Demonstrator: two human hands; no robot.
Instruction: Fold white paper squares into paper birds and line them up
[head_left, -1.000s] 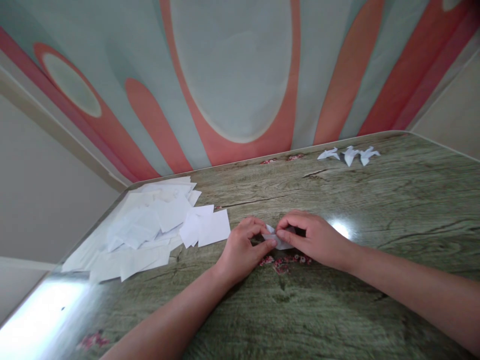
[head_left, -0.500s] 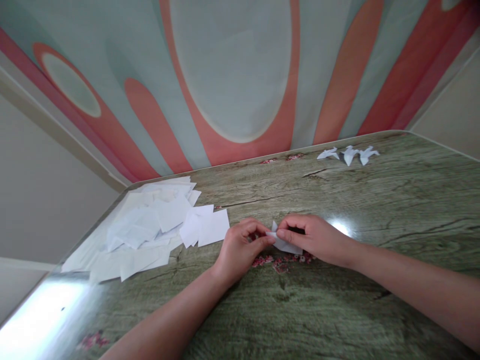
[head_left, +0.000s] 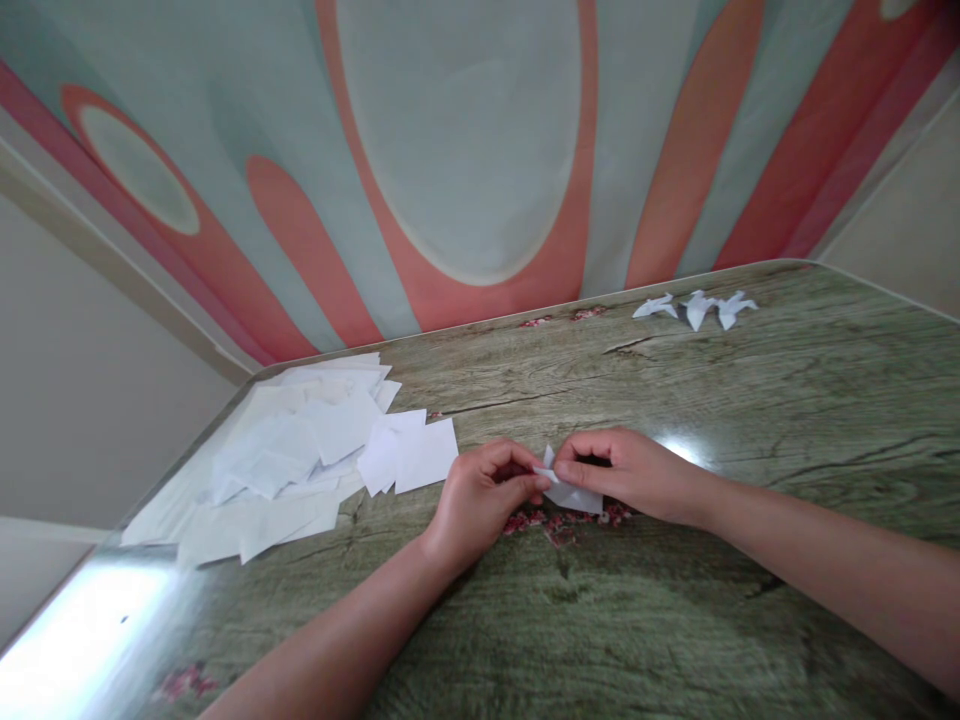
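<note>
A small piece of folded white paper (head_left: 576,496) is held between both hands over the middle of the table. My left hand (head_left: 486,490) pinches its left corner between thumb and fingertips. From the other side, my right hand (head_left: 626,472) grips the upper edge with thumb and forefinger. One narrow point of the paper sticks up between the two hands, and a flat flap hangs toward me. Part of the folds is hidden behind my fingers.
Many loose white paper sheets (head_left: 300,440) lie in a spread pile at the left, with several square sheets (head_left: 426,456) at its right edge. Three folded paper birds (head_left: 697,310) stand at the back right. The wood-patterned table (head_left: 675,620) meets a patterned wall (head_left: 465,150) behind.
Both hands keep their pinch on the folded paper. The paper's lower flap has tilted slightly, and my fingers have shifted only a little.
</note>
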